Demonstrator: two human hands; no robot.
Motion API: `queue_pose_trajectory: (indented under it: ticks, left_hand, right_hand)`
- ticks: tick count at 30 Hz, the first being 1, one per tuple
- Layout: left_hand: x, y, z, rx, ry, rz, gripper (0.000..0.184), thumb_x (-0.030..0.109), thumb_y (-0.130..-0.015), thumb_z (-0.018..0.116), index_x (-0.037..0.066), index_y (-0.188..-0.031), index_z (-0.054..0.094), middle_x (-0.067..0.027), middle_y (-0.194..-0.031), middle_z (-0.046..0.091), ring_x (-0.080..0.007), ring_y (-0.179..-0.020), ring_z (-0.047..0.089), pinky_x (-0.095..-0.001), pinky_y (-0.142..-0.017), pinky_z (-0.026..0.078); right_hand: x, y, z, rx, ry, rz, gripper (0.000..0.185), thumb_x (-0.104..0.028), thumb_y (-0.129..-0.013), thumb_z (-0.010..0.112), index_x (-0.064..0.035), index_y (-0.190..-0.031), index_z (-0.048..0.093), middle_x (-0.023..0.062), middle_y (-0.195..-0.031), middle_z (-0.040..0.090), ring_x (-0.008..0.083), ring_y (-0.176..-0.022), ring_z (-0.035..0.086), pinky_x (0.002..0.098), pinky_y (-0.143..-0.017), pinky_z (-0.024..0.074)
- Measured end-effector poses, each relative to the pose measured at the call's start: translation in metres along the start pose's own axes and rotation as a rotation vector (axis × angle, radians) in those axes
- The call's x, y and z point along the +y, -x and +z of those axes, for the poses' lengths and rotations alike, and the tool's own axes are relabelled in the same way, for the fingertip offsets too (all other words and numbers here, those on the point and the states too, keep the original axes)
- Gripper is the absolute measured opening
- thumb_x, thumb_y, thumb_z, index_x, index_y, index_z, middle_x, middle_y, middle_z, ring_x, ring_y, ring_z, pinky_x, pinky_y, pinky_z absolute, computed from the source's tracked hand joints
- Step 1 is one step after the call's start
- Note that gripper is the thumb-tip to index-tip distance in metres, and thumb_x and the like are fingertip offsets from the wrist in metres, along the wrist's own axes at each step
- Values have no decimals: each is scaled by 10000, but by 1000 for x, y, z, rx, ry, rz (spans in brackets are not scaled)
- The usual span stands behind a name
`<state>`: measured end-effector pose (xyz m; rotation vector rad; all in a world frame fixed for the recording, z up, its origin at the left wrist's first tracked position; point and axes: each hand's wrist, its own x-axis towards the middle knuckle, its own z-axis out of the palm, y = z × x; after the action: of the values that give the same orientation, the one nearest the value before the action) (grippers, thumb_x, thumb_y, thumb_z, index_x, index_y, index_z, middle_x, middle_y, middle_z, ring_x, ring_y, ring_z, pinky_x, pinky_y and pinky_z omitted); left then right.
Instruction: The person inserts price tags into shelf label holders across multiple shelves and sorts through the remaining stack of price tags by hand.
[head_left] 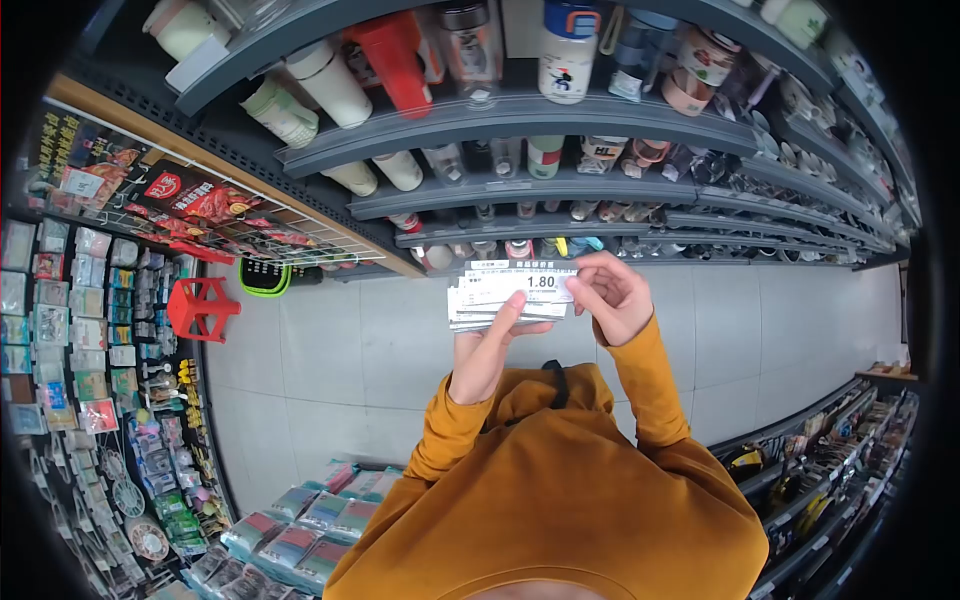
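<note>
A stack of white price tags (500, 298) is held in front of my chest, over the aisle floor. The top one reads 1.80 in black print. My left hand (492, 345) grips the stack from below, its thumb pressed on the front. At the right end of the stack, my right hand (612, 297) has its thumb and curled fingers against the edge of the top tag. Several tags lie slightly fanned beneath the top one.
Ahead are grey shelves (560, 125) with bottles and cups. On the left stand a red stool (203, 308), a green-rimmed black basket (265, 277) and a wall of hanging packets (90, 330). Packaged goods (300, 525) are stacked behind left; another rack (820, 480) is at right.
</note>
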<state>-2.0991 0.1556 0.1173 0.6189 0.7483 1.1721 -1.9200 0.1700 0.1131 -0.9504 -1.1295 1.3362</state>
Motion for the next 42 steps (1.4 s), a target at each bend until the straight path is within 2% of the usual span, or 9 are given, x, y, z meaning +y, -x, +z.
queue_pose_trajectory:
  ticks: [7, 16, 19, 21, 25, 32, 33, 35, 42]
  left_hand:
    - [-51, 15, 61, 37, 59, 19, 273, 87, -935, 537, 8, -1195, 521, -95, -1112, 614, -202, -933, 642, -312, -689, 560]
    - [-75, 23, 108, -19, -97, -17, 436, 92, -933, 547, 12, -1333, 394, -89, -1140, 593, -173, -954, 617, -303, -689, 532]
    - [-79, 27, 112, -38, -163, -74, 396, 95, -929, 555, 10, -1295, 432, -88, -1117, 604, -175, -927, 623, -301, -665, 522]
    - [-82, 32, 119, -49, -149, -72, 320, 129, -942, 541, 9, -1231, 479, -93, -1079, 619, -179, -892, 633, -303, -640, 516]
    - [-97, 42, 131, -7, -126, -69, 275, 174, -958, 520, 9, -1178, 510, -93, -1029, 634, -161, -841, 643, -286, -600, 513]
    - [-138, 43, 164, 52, -146, -62, 234, 164, -944, 548, 7, -1118, 550, -73, -930, 650, -138, -713, 644, -249, -525, 511]
    - [-139, 43, 170, 31, -156, -92, 236, 153, -942, 549, 12, -1131, 545, -71, -926, 649, -135, -716, 643, -252, -530, 517]
    - [-147, 42, 180, -7, -226, -132, 290, 149, -949, 519, 20, -1207, 492, -80, -1037, 632, -127, -765, 643, -245, -529, 508]
    - [-186, 23, 231, -94, -243, -118, 281, 167, -958, 509, 34, -1205, 499, -62, -1068, 623, -128, -851, 617, -252, -582, 474]
  right_hand:
    - [-34, 43, -61, 21, 59, 7, 197, -49, -861, 650, 19, -1030, 577, 39, -799, 618, 73, -664, 571, 193, -584, 453]
    - [-53, 77, -105, 86, 61, -49, 203, 9, -857, 627, 27, -1042, 544, 62, -816, 621, 90, -669, 572, 214, -590, 461]
    - [-55, 85, -114, 108, 55, -44, 221, -1, -848, 643, 21, -1046, 547, 60, -824, 632, 82, -668, 579, 211, -588, 466]
    - [-50, 91, -123, 120, 27, -54, 231, -64, -842, 682, 2, -1031, 566, 50, -839, 654, 67, -684, 599, 196, -586, 469]
    - [-51, 107, -141, 135, 64, -38, 269, -65, -832, 692, -19, -1071, 578, 34, -820, 670, 53, -694, 601, 185, -596, 460]
    - [-58, 134, -161, 399, 277, -174, 334, -13, -816, 676, -7, -1134, 576, 33, -785, 661, 58, -668, 582, 202, -645, 466]
    - [-59, 138, -165, 438, 288, -175, 334, -16, -817, 676, -8, -1136, 576, 32, -781, 661, 58, -666, 579, 204, -646, 466]
    - [-59, 145, -176, 482, 291, -155, 339, -27, -821, 677, -12, -1144, 575, 29, -774, 658, 57, -662, 574, 205, -645, 467]
    - [-81, 173, -230, 543, 133, -134, 381, -77, -841, 678, -36, -1199, 557, 44, -856, 683, 90, -768, 630, 228, -700, 489]
